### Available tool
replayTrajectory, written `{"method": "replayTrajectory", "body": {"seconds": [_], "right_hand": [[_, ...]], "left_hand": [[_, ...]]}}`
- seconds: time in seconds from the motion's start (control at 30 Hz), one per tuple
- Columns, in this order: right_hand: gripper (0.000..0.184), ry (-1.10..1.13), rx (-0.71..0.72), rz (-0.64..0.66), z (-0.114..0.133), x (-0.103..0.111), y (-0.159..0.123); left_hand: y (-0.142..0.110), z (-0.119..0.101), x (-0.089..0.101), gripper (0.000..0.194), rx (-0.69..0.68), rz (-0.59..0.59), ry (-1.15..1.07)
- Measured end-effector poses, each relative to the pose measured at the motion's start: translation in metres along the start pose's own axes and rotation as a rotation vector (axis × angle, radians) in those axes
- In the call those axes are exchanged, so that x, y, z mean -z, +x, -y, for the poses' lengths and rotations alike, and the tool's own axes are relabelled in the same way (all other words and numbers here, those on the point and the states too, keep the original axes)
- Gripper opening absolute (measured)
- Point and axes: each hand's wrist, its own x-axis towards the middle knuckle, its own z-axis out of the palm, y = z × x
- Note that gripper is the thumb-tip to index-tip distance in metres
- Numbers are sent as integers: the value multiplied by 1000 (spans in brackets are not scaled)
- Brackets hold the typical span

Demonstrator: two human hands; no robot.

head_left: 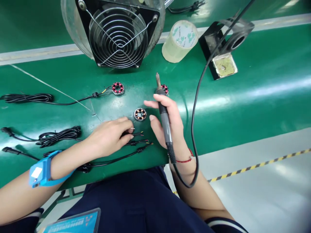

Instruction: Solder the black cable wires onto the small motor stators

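My left hand (115, 134) is closed in a pinch, with a thin silvery wire (132, 128), apparently solder, poking out from its fingers. Just under those fingertips lies a black cable (134, 134) with bare coloured ends; whether it is gripped too, I cannot tell. A small ring-shaped motor stator (140, 114) with copper windings sits on the table between my hands. My right hand (172, 119) holds a soldering iron (165, 124), tip pointing away from me, thumb and a finger spread. Behind the iron, another stator (165, 88) with red parts is partly hidden.
A stator (118, 88) joined to a cable lies at left. Several coiled black cables (59, 136) lie near my left arm. At the back stand a fan with a wire guard (120, 45), a tape roll (179, 42) and an iron stand (215, 48) with a sponge (224, 66).
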Motion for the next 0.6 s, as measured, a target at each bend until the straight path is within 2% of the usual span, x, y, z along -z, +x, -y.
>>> {"method": "replayTrajectory", "body": {"seconds": [0.1, 0.23, 0.37, 0.6], "right_hand": [[45, 149, -115, -59, 7, -1, -3], [44, 269, -202, 4, 19, -5, -8], [45, 340, -241, 23, 28, -13, -13], [51, 510, -297, -84, 30, -29, -18]], "left_hand": [[1, 3, 9, 16, 100, -37, -310], [1, 5, 17, 26, 151, -39, -628], [1, 4, 19, 25, 157, -50, -711], [2, 2, 19, 22, 132, -116, -693]]}}
